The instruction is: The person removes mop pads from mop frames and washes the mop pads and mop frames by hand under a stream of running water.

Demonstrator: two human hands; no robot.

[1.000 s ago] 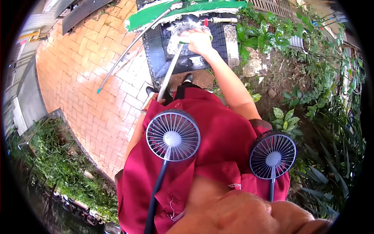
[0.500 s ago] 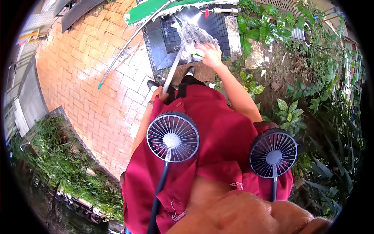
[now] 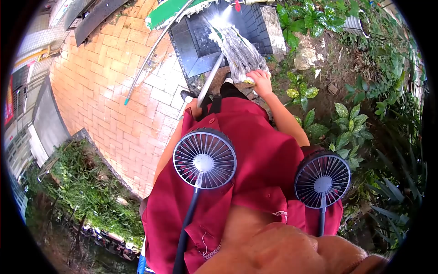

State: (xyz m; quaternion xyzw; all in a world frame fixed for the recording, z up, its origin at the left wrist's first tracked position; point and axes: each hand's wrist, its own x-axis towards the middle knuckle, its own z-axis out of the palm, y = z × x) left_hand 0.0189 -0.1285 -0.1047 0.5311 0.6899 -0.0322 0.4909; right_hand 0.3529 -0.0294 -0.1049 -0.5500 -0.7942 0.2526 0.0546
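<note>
A wet grey string mop (image 3: pixel 237 48) hangs over a dark tiled basin (image 3: pixel 191 64), with bright water running onto its strands near the top. My left hand (image 3: pixel 194 108) is wrapped round the pale mop handle (image 3: pixel 211 80), close to my waist. My right hand (image 3: pixel 261 83) is closed on the lower ends of the strands, at the basin's near right corner. A small yellowish patch shows under its fingers; I cannot make out what it is.
A tap with a red handle (image 3: pixel 237 6) is above the basin. A green flat mop (image 3: pixel 171 13) lies across the basin's far left side, its metal pole (image 3: pixel 148 57) reaching over the brick paving (image 3: pixel 105 91). Leafy plants (image 3: pixel 346 125) grow on the right.
My right hand has moved right and closer to my body, drawing the mop strands out longer. My left hand stays on the handle, which leans more to the right.
</note>
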